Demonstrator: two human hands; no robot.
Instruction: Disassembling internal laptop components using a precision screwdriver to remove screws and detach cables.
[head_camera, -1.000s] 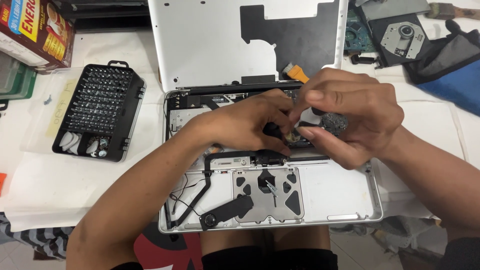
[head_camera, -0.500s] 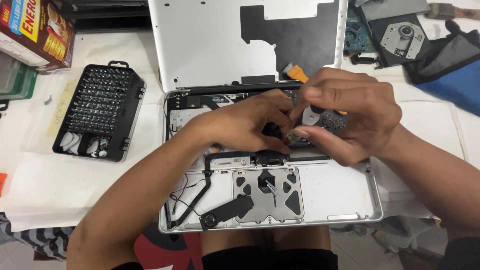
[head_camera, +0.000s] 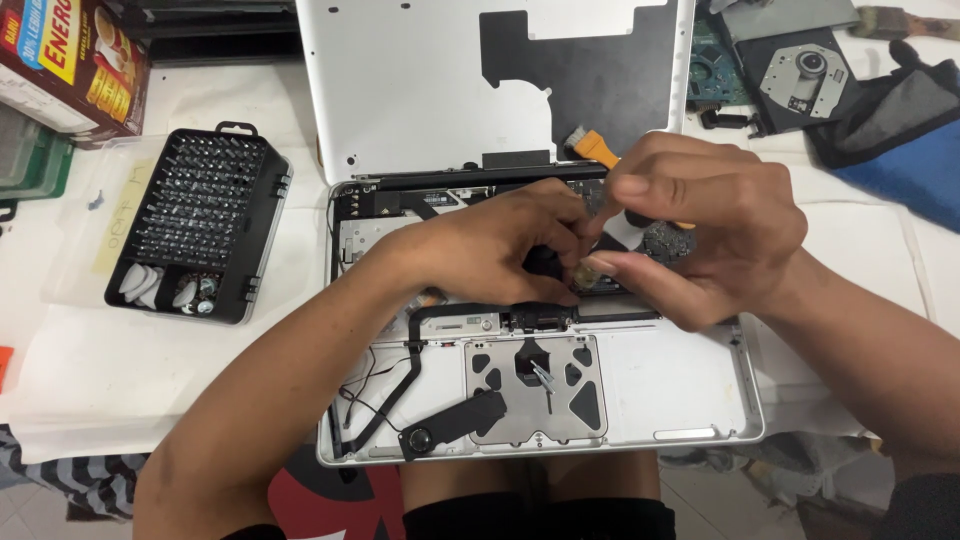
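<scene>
my left hand (head_camera: 500, 245) lay palm-down inside the opened laptop shell (head_camera: 680, 385), fingertips pinched on a small dark part (head_camera: 545, 262). my right hand (head_camera: 700, 225) curled beside it, thumb and forefinger closed on the same spot.

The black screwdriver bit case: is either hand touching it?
Apart. The head view shows bare white table between the bit case and the left hand; the right hand is farther off.

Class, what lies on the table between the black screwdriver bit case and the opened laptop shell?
Only bare white table covering separates the bit case from the laptop shell, in the head view.
</scene>
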